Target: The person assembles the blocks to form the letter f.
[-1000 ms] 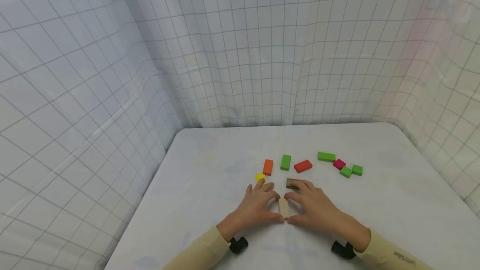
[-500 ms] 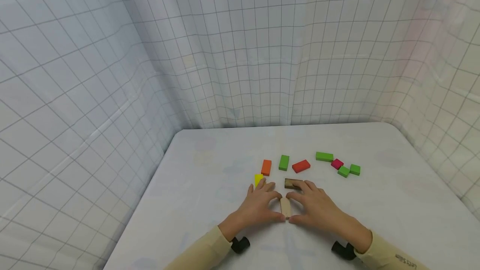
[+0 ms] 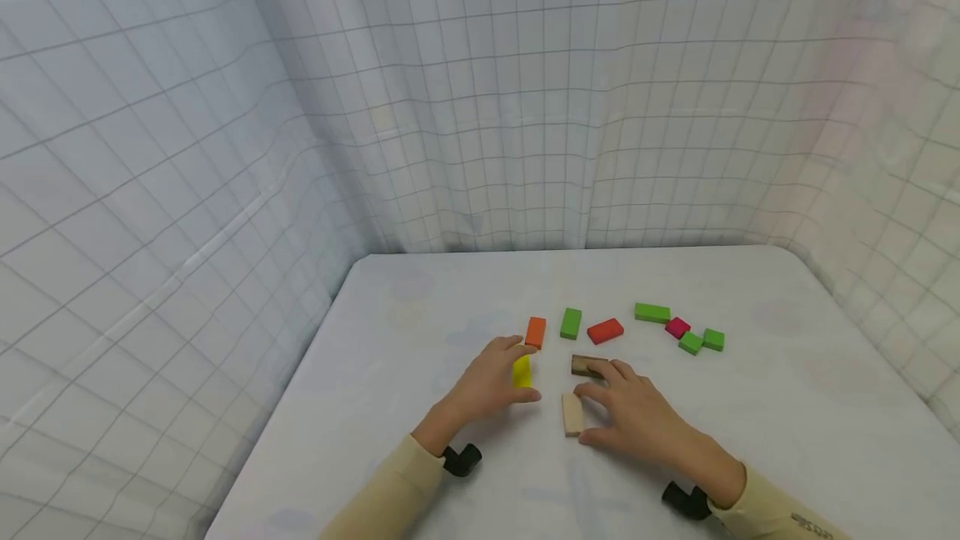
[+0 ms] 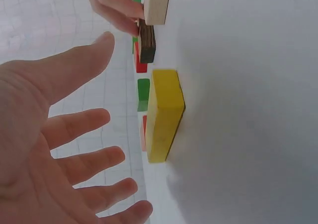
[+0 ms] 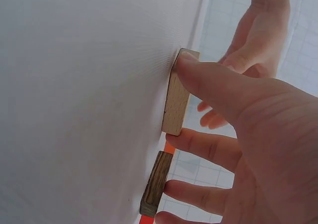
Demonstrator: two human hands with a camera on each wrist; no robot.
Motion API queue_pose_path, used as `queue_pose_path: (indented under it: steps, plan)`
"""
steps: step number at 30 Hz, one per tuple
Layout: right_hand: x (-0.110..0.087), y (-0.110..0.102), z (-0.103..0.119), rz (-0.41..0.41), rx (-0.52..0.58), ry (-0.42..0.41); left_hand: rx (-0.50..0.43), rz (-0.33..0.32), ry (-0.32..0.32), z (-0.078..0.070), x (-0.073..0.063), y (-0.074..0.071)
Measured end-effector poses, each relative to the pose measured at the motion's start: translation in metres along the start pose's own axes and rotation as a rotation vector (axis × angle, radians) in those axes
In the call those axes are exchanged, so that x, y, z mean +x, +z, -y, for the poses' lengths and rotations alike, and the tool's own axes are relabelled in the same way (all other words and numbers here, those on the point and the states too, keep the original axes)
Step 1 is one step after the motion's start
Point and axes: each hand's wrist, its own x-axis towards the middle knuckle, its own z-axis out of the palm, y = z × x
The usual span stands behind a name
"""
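Observation:
A pale wooden block (image 3: 572,415) lies on the white table, and my right hand (image 3: 633,415) holds it by its ends between thumb and index finger. In the right wrist view the thumb covers one end of it. A dark-brown wooden block (image 5: 157,182) lies just beyond, close to the other fingertips of that hand. My left hand (image 3: 487,377) is over the yellow block (image 3: 522,372), thumb and fingers spread and apart from it. The left wrist view shows the whole yellow block (image 4: 165,115) on the table beside the open palm.
Farther back lie an orange block (image 3: 536,332), a green block (image 3: 571,323) and a red block (image 3: 605,331). To the right are a long green block (image 3: 652,312), a magenta cube (image 3: 678,327) and two green cubes (image 3: 691,343). Gridded white curtains (image 3: 480,107) surround the table.
My left hand has left the pale wooden block and moved left and away from me, over the yellow block. My right hand has stayed at the pale block.

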Motion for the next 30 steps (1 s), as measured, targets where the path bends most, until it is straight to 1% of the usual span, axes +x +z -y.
queue_pose_path:
  steps: [3, 6, 8, 13, 17, 20, 26, 30]
  plan:
    - [0.000, 0.000, -0.001, -0.001, 0.000, 0.007, -0.045, 0.013, -0.017, 0.009, 0.004, -0.002]
    - [0.000, 0.001, -0.001, 0.006, -0.001, 0.009, -0.085, 0.039, -0.042, 0.018, 0.005, -0.001]
    - [0.001, 0.002, -0.001, 0.010, 0.001, 0.008, -0.103, 0.049, -0.046, 0.022, 0.006, 0.001]
    - [0.001, 0.002, -0.001, 0.008, 0.015, 0.014, -0.096, 0.061, -0.039, 0.030, 0.009, 0.004]
    - [0.001, 0.001, 0.000, 0.011, 0.020, 0.023, -0.062, 0.066, -0.025, 0.033, 0.011, 0.005]
    - [0.001, 0.001, 0.001, 0.015, 0.025, 0.029, -0.049, 0.075, -0.026, 0.034, 0.011, 0.006]
    - [0.001, 0.002, 0.000, 0.022, 0.026, 0.042, -0.044, 0.084, -0.018, 0.032, 0.012, 0.005]
    - [0.001, 0.001, 0.000, 0.019, 0.033, 0.042, -0.041, 0.084, -0.025, 0.031, 0.012, 0.004]
